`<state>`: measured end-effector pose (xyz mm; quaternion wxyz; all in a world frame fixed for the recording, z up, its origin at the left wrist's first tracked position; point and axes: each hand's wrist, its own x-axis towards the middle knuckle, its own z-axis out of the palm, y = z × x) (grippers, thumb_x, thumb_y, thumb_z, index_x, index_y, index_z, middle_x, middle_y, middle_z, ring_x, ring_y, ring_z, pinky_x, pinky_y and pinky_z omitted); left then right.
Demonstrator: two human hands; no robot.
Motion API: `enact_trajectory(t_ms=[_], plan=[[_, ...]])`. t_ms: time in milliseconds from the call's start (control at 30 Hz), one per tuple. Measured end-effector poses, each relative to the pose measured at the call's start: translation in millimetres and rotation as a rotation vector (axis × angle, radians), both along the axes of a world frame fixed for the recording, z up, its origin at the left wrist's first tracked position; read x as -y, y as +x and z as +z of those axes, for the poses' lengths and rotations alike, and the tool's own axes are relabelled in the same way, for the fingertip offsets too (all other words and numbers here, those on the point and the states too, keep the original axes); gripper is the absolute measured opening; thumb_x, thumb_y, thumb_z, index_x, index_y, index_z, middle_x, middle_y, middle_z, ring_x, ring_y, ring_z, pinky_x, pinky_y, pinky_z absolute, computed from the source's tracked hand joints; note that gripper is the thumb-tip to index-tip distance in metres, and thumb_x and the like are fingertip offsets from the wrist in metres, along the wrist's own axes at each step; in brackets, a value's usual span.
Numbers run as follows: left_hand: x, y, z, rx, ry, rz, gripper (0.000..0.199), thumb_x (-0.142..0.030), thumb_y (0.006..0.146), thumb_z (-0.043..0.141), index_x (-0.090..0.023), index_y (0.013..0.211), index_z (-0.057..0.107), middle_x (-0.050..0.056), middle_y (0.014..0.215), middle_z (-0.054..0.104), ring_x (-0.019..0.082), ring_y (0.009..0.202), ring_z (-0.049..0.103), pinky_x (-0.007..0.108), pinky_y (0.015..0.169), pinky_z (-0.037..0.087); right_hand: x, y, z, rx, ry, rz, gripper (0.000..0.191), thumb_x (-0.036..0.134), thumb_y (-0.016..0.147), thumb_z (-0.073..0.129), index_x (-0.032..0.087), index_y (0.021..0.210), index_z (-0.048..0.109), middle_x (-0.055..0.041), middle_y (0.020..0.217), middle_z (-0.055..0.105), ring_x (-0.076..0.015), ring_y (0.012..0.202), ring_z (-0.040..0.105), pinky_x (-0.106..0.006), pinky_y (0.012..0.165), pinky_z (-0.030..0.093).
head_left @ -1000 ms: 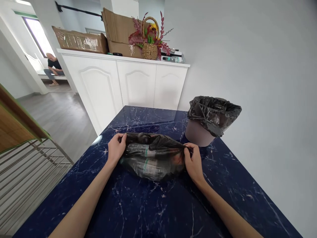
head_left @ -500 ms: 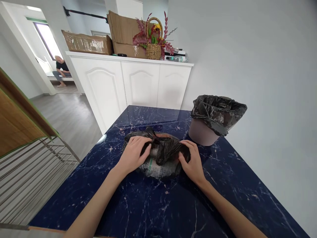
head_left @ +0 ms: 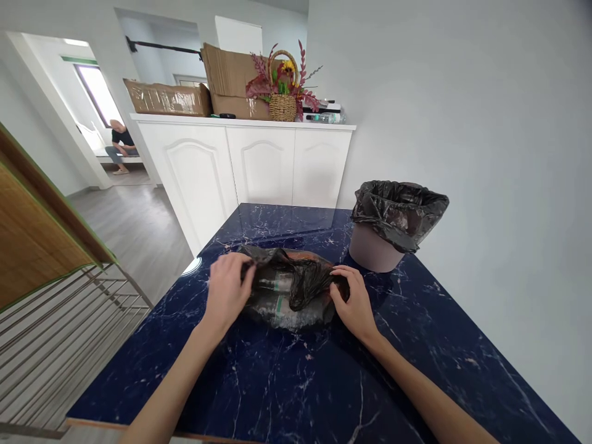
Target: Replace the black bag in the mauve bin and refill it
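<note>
A thin black plastic bag (head_left: 303, 287) lies on the blue marbled table (head_left: 277, 382), its top bunched and twisted. Through the film show pale, bottle-like items with green marks and something reddish at the back; I cannot make out exactly what they are. At the bag's left end my left hand (head_left: 227, 287) grips the gathered plastic between thumb and fingers. My right hand (head_left: 354, 299) is closed on the plastic at the right end. The bag's far underside is hidden.
A grey-mauve bin (head_left: 374, 250) lined with a black bag stands at the table's right. Behind are a white cabinet (head_left: 263, 163) with cardboard boxes (head_left: 169, 98) and a flower basket (head_left: 282, 106). A metal rack (head_left: 106, 339) stands left; a person (head_left: 121, 145) sits in a far room.
My left hand has moved left, drawing the bag's plastic outward and baring more of the pale items under the film. My right hand stays nearly in place. The view has tilted slightly upward.
</note>
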<state>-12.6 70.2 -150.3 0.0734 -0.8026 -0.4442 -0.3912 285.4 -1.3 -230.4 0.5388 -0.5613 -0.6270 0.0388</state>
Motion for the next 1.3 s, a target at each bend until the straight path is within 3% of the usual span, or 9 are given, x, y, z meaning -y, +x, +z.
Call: enact_trajectory(t_ms=[100, 167, 267, 400, 467, 600, 867, 1067, 1300], plan=[[9, -1, 8.2, 0.136, 0.182, 0.179, 0.036, -0.032, 0.107, 0.053, -0.016, 0.14, 0.054, 0.025, 0.14, 0.057, 0.043, 0.136, 0.053, 0.063, 0.109, 0.045, -1, -2, -1.1, -0.004, 0.004, -0.008, 0.018, 0.035, 0.106, 0.056, 0.026, 0.121, 0.062, -0.0154, 0.133, 0.064, -0.034, 0.13, 0.06, -0.06, 0.11, 0.052], [18, 6, 12.0, 0.085, 0.231, 0.065, 0.037, -0.028, 0.106, 0.055, -0.02, 0.142, 0.056, 0.021, 0.137, 0.062, 0.038, 0.133, 0.059, 0.056, 0.111, 0.048, -1, -4, -1.5, -0.006, 0.005, -0.011, 0.018, 0.034, 0.106, 0.055, 0.026, 0.121, 0.062, -0.0155, 0.132, 0.064, -0.0342, 0.13, 0.06, -0.06, 0.11, 0.052], [23, 21, 13.3, -0.176, 0.015, -0.289, 0.033, -0.029, 0.109, 0.051, -0.028, 0.139, 0.062, 0.011, 0.133, 0.071, 0.03, 0.125, 0.067, 0.049, 0.111, 0.051, -1, -6, -1.2, -0.007, 0.008, -0.013, 0.018, 0.034, 0.106, 0.055, 0.026, 0.121, 0.062, -0.016, 0.132, 0.063, -0.0346, 0.13, 0.06, -0.06, 0.109, 0.052], [4, 36, 7.4, -0.211, -0.29, -0.294, 0.047, -0.049, 0.111, 0.047, -0.025, 0.151, 0.055, 0.014, 0.15, 0.066, 0.035, 0.139, 0.06, 0.054, 0.116, 0.046, -1, -6, 0.2, -0.012, 0.009, -0.015, 0.017, 0.033, 0.107, 0.055, 0.025, 0.12, 0.061, -0.0157, 0.132, 0.063, -0.0335, 0.13, 0.059, -0.06, 0.111, 0.052], [-11, 38, 3.6, -0.212, -0.33, -0.298, 0.047, -0.053, 0.108, 0.053, -0.026, 0.145, 0.059, 0.013, 0.141, 0.071, 0.036, 0.133, 0.063, 0.056, 0.113, 0.048, -1, -6, 0.9, -0.015, 0.012, -0.018, 0.017, 0.033, 0.107, 0.054, 0.025, 0.12, 0.061, -0.0156, 0.131, 0.063, -0.0332, 0.129, 0.059, -0.06, 0.111, 0.051], [-21, 38, 3.0, -0.199, -0.32, -0.325, 0.026, -0.047, 0.104, 0.059, -0.026, 0.11, 0.071, 0.01, 0.122, 0.075, 0.035, 0.12, 0.066, 0.055, 0.105, 0.051, -1, -5, 1.3, -0.023, 0.012, -0.023, 0.017, 0.034, 0.107, 0.054, 0.026, 0.119, 0.061, -0.0164, 0.13, 0.063, -0.0341, 0.127, 0.06, -0.061, 0.109, 0.053], [38, 17, 17.7, -0.201, -0.213, -0.407, 0.022, -0.041, 0.11, 0.051, -0.028, 0.11, 0.069, 0.005, 0.107, 0.079, 0.027, 0.106, 0.072, 0.055, 0.117, 0.046, -1, -4, 2.1, -0.048, 0.014, -0.012, 0.02, 0.034, 0.107, 0.052, 0.026, 0.123, 0.061, -0.0141, 0.128, 0.066, -0.0321, 0.125, 0.062, -0.058, 0.11, 0.052], [65, -20, 7.4, -0.348, -0.11, -0.3, 0.031, -0.049, 0.11, 0.051, -0.029, 0.105, 0.074, 0.003, 0.094, 0.08, 0.026, 0.084, 0.072, 0.049, 0.097, 0.051, -1, -5, 1.8, -0.048, 0.008, 0.011, 0.02, 0.035, 0.105, 0.055, 0.026, 0.122, 0.061, -0.0137, 0.127, 0.066, -0.032, 0.124, 0.063, -0.056, 0.11, 0.051], [56, -43, 6.5, -0.321, -0.219, 0.058, 0.054, -0.042, 0.114, 0.022, -0.026, 0.091, 0.069, 0.006, 0.092, 0.079, 0.025, 0.073, 0.072, 0.038, 0.071, 0.05, 3, -10, 2.2, -0.021, -0.01, 0.048, 0.022, 0.035, 0.104, 0.058, 0.027, 0.124, 0.06, -0.0146, 0.133, 0.064, -0.0336, 0.131, 0.059, -0.057, 0.113, 0.05]])
